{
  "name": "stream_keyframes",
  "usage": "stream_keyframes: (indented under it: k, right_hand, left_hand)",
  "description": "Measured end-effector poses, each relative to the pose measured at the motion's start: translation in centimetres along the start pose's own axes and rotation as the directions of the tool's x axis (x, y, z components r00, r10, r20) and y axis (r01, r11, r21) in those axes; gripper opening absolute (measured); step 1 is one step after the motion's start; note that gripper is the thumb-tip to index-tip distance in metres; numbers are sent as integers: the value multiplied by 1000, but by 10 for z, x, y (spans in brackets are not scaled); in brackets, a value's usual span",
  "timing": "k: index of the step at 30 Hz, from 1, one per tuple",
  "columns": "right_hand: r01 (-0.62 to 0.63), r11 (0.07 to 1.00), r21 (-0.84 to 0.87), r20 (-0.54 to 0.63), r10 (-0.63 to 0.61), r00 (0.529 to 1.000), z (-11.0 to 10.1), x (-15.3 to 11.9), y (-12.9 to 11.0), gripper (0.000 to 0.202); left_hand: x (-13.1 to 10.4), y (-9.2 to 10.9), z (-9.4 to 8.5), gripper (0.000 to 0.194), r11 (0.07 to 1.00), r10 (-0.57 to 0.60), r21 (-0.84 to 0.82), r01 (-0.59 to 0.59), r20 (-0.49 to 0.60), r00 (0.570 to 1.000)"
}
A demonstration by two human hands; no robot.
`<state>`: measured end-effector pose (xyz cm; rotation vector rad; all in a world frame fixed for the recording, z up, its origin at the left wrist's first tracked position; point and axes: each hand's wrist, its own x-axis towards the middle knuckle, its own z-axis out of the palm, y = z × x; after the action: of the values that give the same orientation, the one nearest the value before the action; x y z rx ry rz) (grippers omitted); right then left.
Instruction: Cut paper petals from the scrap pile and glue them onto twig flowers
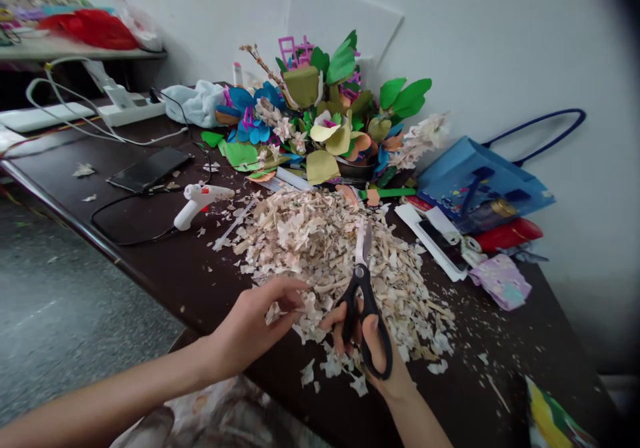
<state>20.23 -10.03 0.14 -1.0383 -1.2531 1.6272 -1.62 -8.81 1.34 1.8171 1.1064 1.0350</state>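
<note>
My right hand (373,348) holds a pair of scissors (363,281) with black handles, its thumb and fingers through the loops. The blades point away from me, nearly closed, over a heap of pale, papery flakes (305,235). Just left of the scissors, my left hand (265,315) is curled at the near edge of the heap, thumb and fingers drawn together. Pale bits show at its fingertips, but I cannot make out which, if any, it pinches. Several loose flakes (333,365) lie below both hands on the dark table (210,281).
A white glue gun (193,205) with a black cord and a phone (150,169) lie to the left. Colourful artificial flowers and leaves (330,128) fill the back. At right stand a blue bag (480,175) and a white tray (430,245). A power strip (133,111) sits back left.
</note>
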Motion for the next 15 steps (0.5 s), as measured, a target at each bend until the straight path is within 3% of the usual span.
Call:
stream_keyframes:
  k: [3, 8, 12, 15]
  right_hand:
    - [-51, 997, 66, 37, 48, 998, 9, 10, 3, 43]
    - [-181, 961, 208, 165, 148, 975, 26, 29, 5, 30]
    - [-222, 880, 421, 259, 118, 959, 29, 36, -5, 28]
    - [-210, 845, 491, 251, 93, 964, 22, 35, -12, 26]
  left_hand:
    - [-11, 1, 4, 29, 991, 85, 107, -85, 2, 996]
    - [-22, 3, 3, 20, 991, 105, 72, -113, 106, 989]
    - [-29, -4, 1, 14, 997, -22, 79, 11, 137, 990]
    - [-32, -10, -2, 15, 987, -149, 76, 139, 158, 976]
